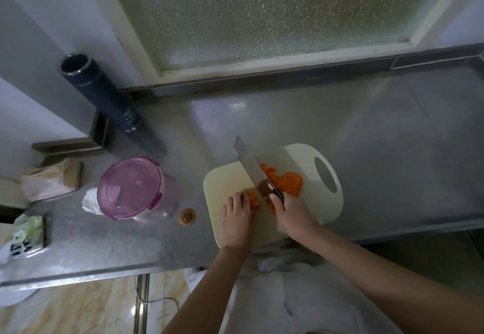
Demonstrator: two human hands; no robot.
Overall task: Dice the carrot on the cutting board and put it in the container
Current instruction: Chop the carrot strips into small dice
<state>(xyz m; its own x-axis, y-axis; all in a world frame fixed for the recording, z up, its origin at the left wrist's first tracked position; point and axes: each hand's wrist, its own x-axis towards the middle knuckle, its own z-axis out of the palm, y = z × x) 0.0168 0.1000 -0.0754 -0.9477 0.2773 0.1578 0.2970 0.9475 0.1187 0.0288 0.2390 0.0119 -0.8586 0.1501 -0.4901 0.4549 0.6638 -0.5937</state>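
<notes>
Dicing is under way at the near end of the board point(225, 179). The left hand point(237, 215) curls its fingers down on the carrot point(253, 200), while the right hand point(293, 215) grips the knife point(250, 166) just right of it. Slices point(290, 183) lie beyond the blade. Left of the board, the container point(171, 196) is still lidded. The next cuts call for tucked fingertips.

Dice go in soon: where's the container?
Head view: the container, closed, sits on the counter left of the cutting board.
</notes>
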